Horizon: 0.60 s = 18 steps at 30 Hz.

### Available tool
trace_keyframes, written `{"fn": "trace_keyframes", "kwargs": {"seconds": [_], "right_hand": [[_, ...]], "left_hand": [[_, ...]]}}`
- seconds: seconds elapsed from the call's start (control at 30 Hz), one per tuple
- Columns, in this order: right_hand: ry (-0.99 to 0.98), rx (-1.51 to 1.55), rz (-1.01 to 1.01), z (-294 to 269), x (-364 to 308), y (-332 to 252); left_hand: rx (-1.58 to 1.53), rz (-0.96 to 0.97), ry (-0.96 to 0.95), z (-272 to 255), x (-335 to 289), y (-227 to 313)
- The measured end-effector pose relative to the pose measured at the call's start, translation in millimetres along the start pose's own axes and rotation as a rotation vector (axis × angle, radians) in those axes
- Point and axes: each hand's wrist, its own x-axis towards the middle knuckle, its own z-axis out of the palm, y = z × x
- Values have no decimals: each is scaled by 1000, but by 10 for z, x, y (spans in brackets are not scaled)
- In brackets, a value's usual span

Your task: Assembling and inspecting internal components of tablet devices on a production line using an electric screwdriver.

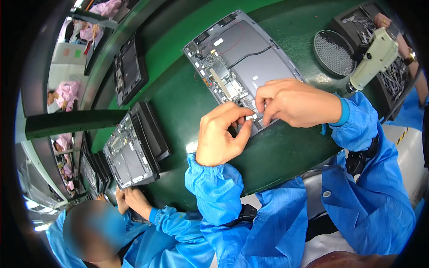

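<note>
An opened device casing (250,42), dark grey and tablet-shaped, lies tilted on the green bench before me. Its circuit board (219,73) runs along the left side, and a black cable (250,57) and a thin red wire cross the grey inner panel. Both hands meet at the casing's near corner. My left hand (224,133) has thumb and index finger pinched beside a small white part (254,117) near the edge. My right hand (295,102) is closed, fingertips pressed down close by. Whatever either pinch holds is too small or hidden.
At right are a round dish (333,53) with a gridlike surface, a pale pistol-shaped tool (375,58) and a dark tray (342,20) of small metal parts. More opened casings (129,156) stand at left, beside a co-worker's hands (134,201). A dark green beam (76,123) extends there.
</note>
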Motion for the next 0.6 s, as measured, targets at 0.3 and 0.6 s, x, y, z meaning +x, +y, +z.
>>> {"fn": "trace_keyframes", "kwargs": {"seconds": [0.3, 0.6], "right_hand": [[-13, -84, 85, -225, -75, -163], [639, -205, 468, -27, -494, -42]], "left_hand": [[192, 90, -55, 103, 36, 22], [388, 150, -77, 98, -39, 142]]}}
